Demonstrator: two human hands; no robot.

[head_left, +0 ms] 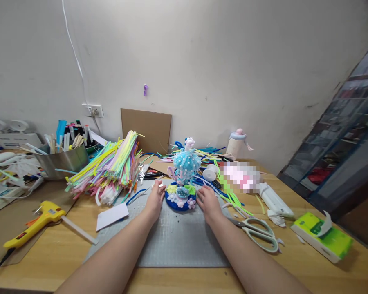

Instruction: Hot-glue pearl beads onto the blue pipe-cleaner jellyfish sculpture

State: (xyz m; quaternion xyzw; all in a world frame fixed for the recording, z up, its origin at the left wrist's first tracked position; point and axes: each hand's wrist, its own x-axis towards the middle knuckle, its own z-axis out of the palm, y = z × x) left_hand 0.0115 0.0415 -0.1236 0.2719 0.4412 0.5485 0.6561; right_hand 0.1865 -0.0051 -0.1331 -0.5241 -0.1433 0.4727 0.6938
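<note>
A decorated craft piece (186,163) stands upright on the grey cutting mat (184,249), with a light blue beaded, tiered top. Its round dark blue base (180,207) carries yellow, green, white and pink flower shapes. Just left of the base is my left hand (155,200), fingers apart, nothing seen in it. On the other side my right hand (209,203) has its fingers spread beside the base. Whether any fingertip touches the base is hard to tell.
A yellow glue gun (39,224) lies at the left, near a big bundle of pipe cleaners (113,169). Scissors (259,233) rest right of my right forearm, with a green tissue pack (323,234) farther right. Behind stand a brown board (145,130) and a bottle (235,143).
</note>
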